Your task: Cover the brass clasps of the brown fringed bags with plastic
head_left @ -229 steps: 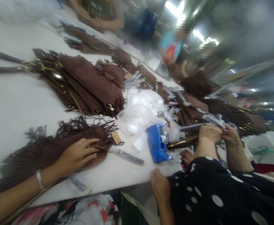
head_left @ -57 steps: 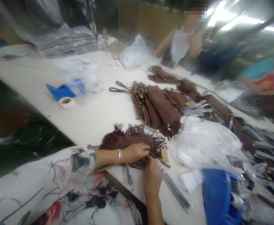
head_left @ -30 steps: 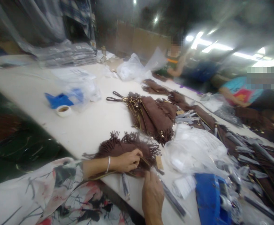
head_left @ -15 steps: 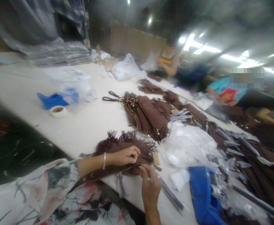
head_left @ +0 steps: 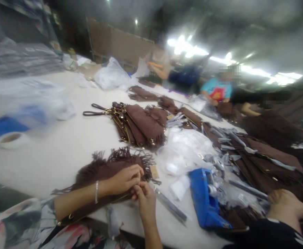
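Note:
A brown fringed bag [head_left: 107,169] lies at the table's near edge, its fringe pointing away from me and metal rings along its near side. My left hand [head_left: 125,178], with a bracelet on the wrist, lies across it, fingers curled into a pinch. Against those fingertips, above the bag's right end, my right hand [head_left: 146,200] is pinched too. Whatever sits between the fingers is too small or hidden to name. A tan tag [head_left: 154,172] shows beside the fringe.
Further back is a stack of brown bags [head_left: 143,124] with wrist straps. Right of my hands are a wrapped strap [head_left: 171,207], a blue tape dispenser [head_left: 202,197] and plastic bags [head_left: 187,148]. A co-worker's hand [head_left: 287,204] reaches in at right. A tape roll [head_left: 12,139] lies left.
The view has swung right, shifting everything leftward. My right hand's fingertips have come up to meet my left hand's. A co-worker's hand and dark sleeve have appeared at lower right.

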`<state>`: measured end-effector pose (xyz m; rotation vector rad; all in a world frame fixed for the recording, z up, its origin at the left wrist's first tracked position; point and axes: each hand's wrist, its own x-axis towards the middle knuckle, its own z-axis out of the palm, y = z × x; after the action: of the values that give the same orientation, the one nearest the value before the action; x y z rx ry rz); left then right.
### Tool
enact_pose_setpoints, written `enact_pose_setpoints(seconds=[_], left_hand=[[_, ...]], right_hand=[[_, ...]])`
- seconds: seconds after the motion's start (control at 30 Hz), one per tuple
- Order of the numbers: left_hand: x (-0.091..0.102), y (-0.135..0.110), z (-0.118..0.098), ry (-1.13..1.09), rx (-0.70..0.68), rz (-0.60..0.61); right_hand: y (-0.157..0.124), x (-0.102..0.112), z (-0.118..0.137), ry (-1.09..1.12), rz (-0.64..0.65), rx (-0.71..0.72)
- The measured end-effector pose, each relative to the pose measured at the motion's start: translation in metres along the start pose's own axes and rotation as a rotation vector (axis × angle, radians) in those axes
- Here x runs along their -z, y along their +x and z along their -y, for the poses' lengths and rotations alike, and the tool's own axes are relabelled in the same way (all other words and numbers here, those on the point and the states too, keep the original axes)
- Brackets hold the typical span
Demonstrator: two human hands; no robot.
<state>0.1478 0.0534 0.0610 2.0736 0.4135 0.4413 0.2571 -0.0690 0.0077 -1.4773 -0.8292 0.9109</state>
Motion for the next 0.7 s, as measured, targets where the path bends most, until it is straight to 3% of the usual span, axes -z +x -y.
enact_pose_setpoints(seconds=[0.1, 0.2, 0.37, 0.5, 0.6, 0.7], left_hand=[[-0.013, 0.026, 0.000, 0.074, -0.003, 0.052], [-0.034, 0.063, 0.001, 0.179, -0.032, 0.071], [-0.077, 0.132, 0.003, 0.357, -0.202, 0.006], [-0.108, 0.159, -0.011, 0.420, -0.348, 0.025], [-0.127, 0.166, -0.035, 0.386, -0.506, 0.091], [-0.145, 0.195, -0.067, 0.341, -0.640, 0.125]], right_hand=[[-0.002, 0.004, -0.016, 0.037, -0.046, -0.043], [-0.004, 0.003, -0.025, -0.077, -0.084, -0.008], [-0.010, -0.003, -0.031, -0.185, -0.116, 0.070], [-0.012, -0.001, -0.031, -0.235, -0.117, 0.095], [-0.005, 0.020, -0.024, -0.388, -0.144, 0.163], [0.010, 0.069, -0.010, -0.479, -0.200, 0.210]])
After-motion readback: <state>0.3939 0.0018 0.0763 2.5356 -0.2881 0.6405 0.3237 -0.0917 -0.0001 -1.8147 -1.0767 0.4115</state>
